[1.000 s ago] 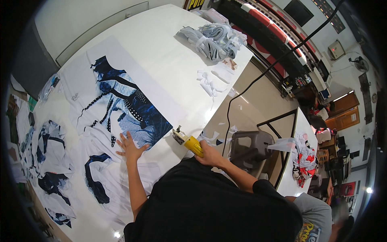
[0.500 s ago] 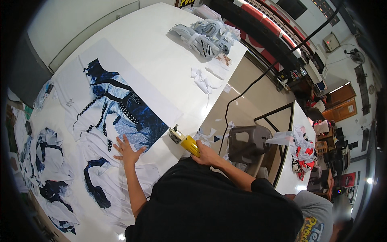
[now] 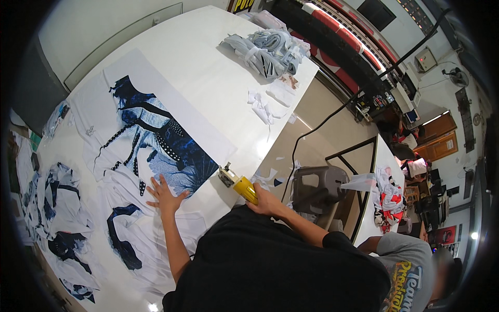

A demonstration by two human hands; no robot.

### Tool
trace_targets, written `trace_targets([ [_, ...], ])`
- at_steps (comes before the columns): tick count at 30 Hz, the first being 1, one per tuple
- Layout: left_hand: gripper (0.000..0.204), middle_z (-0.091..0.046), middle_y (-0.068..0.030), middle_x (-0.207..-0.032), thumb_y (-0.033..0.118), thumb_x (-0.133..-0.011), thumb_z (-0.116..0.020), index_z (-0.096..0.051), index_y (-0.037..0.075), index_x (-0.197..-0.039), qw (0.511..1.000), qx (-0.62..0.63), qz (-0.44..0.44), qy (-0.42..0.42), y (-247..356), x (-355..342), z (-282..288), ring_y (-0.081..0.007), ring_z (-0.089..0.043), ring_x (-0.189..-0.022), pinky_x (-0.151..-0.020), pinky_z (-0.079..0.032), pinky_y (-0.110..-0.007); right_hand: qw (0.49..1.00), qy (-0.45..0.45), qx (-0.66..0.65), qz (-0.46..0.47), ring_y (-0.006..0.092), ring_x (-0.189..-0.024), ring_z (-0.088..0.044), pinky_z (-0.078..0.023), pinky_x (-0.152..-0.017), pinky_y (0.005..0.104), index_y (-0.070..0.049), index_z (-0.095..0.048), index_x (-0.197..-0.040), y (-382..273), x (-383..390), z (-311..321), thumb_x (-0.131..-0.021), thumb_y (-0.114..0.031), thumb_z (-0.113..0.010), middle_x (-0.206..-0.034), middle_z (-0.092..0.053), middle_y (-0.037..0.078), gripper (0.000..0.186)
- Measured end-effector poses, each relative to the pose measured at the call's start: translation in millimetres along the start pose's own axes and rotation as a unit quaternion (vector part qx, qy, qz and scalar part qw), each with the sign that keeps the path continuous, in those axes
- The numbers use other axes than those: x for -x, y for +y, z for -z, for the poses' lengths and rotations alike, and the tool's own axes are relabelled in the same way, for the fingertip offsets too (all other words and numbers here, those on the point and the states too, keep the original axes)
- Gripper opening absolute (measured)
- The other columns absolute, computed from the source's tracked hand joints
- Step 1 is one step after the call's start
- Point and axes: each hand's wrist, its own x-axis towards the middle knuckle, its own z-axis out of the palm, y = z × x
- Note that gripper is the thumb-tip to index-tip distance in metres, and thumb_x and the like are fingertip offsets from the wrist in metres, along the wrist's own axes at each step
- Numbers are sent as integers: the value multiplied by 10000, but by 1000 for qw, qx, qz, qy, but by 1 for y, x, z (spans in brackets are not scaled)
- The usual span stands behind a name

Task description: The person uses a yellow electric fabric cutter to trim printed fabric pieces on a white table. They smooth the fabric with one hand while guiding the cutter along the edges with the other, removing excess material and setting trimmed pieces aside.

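My left hand (image 3: 165, 197) lies flat with its fingers spread on white fabric, at the lower edge of a blue and black printed fabric panel (image 3: 156, 130). A yellow handheld electric fabric cutter (image 3: 244, 188) is gripped in my right hand (image 3: 265, 200). Its metal head (image 3: 226, 176) is at the panel's lower right corner, over the white table (image 3: 202, 57); whether the blade touches the cloth I cannot tell. Below my left hand is another white piece with a dark blue curved strip (image 3: 122, 236).
Crumpled printed pieces (image 3: 65, 208) lie at the left. Grey-blue fabric bundles (image 3: 265, 49) and white scraps (image 3: 267, 106) sit at the far right of the table. A black cable (image 3: 317, 122) hangs beside a brown plastic stool (image 3: 319, 187). A person in grey (image 3: 410, 260) is at lower right.
The person in grey at the lower right has come further into view. The whole view has shifted slightly. Both my hands and the cutter stay nearly where they were.
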Motion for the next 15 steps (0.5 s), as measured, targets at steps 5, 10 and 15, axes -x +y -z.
trace_targets([
  [5, 1421, 67, -165, -1762, 684, -607, -892, -95, 248, -1700, 1000, 0, 1, -1, -3, -1, 0, -489, 117, -1589, -1111, 21, -850, 1000, -12, 6, -15, 523, -939, -683, -546, -822, 552, 25, -409, -1290, -6, -2, 1, -906, -298, -716, -983, -686, 360, 588],
  [10, 1424, 70, -164, -1763, 688, -606, -889, -92, 245, -1701, 1000, -1, 0, -5, 0, 0, 1, -488, 119, -1590, -1108, 21, -853, 1000, -6, 7, -6, 524, -933, -683, -545, -818, 553, 23, -404, -1284, -4, -1, 1, -905, -296, -718, -978, -685, 360, 586],
  [15, 1418, 58, -165, -1763, 683, -607, -890, -103, 237, -1700, 1000, -3, 3, -6, 1, 2, 2, -489, 114, -1590, -1119, 17, -844, 1000, -7, 0, -7, 523, -925, -684, -543, -811, 557, 23, -410, -1259, -6, -2, 2, -904, -296, -717, -970, -685, 360, 568],
])
